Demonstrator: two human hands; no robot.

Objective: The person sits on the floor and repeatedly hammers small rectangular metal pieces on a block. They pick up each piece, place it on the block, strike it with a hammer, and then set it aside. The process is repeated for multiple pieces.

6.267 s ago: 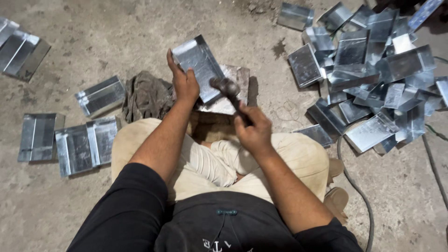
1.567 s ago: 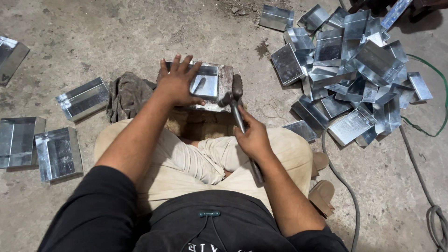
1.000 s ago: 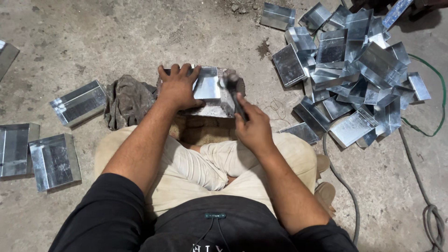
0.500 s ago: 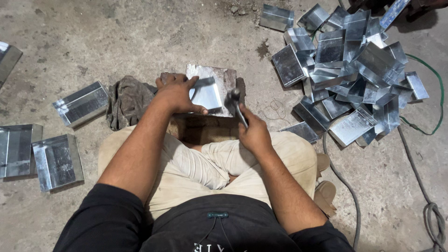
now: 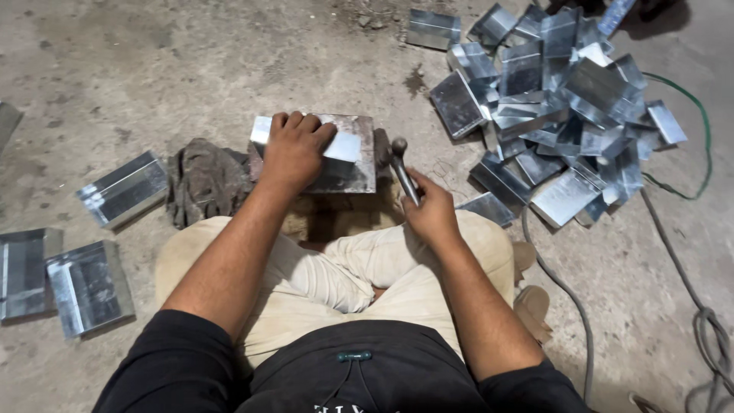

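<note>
A folded sheet-metal piece (image 5: 340,145), shiny grey with sharp bent edges, is pressed flat by the left hand (image 5: 294,149), whose fingers are spread and curled over its far edge. The piece lies on a flat, dull steel block (image 5: 359,164) with a scuffed, rusty-brown face, directly in front of the crossed legs. A hammer (image 5: 404,168) with a dark slim handle and a small rounded head is gripped by the right hand (image 5: 432,214), the fingers closed tightly round the handle; the head is held just beside the right edge of the block, slightly above the floor.

A crumpled, dirty brown rag (image 5: 202,180) is seen just left of the block, touching it. Further left, three more folded metal pieces (image 5: 122,187) are laid apart on the floor, each a shallow channel shape with a bright, reflective skin. To the upper right, a loose pile of metal pieces (image 5: 550,115) is heaped, the sheets overlapping at all angles, their surfaces galvanised and glinting.

The floor (image 5: 176,61) is bare concrete, rough, dusty and stained, with grit scattered near the top. A grey cable (image 5: 569,306) is trailed along the right side, a thin green cord (image 5: 692,138) is curved round the pile, and a knotted rope (image 5: 707,344) is seen at the lower right corner. Light beige trousers and a black top are worn by the seated person.
</note>
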